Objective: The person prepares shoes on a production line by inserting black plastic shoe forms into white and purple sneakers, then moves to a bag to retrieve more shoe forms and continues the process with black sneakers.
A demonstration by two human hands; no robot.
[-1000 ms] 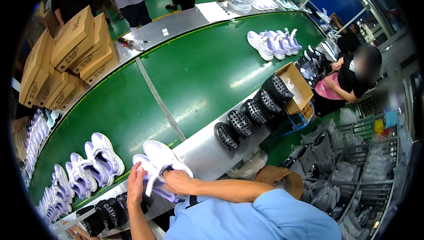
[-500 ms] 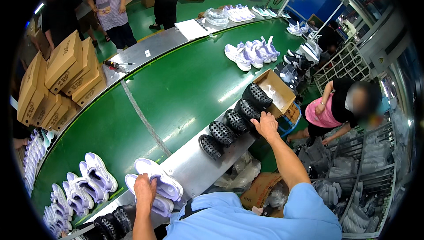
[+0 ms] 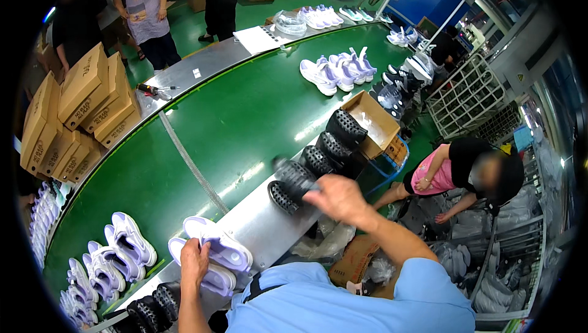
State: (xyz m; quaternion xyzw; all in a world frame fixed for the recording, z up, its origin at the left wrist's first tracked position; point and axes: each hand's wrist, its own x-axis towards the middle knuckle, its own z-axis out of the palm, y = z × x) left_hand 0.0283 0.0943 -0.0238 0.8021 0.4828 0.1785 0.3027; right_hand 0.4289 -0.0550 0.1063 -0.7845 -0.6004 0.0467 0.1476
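Observation:
My left hand (image 3: 195, 261) is closed on the near side of a white and lavender sneaker (image 3: 228, 246). That sneaker belongs to a pair lying side by side at the metal edge of the line. Over the edge to the right, my right hand (image 3: 344, 199) grips a black perforated shoe-shaped piece (image 3: 295, 177), which motion blurs. Beside it rests a similar black piece (image 3: 282, 197), and several more (image 3: 334, 144) stand in a row up to a cardboard box. Their exact kind is unclear.
A green conveyor belt (image 3: 245, 124) curves past, carrying sneakers (image 3: 130, 241) at left and others (image 3: 337, 72) beyond. The open carton (image 3: 375, 126) stands right. Stacked shoe boxes (image 3: 92, 103) are far left. A person in a pink apron (image 3: 436, 170) bends beside wire racks at right.
My right hand has moved left and nearer along the row, and a black piece is now lifted in it. My left hand stays on the sneaker. The person at right has bent lower.

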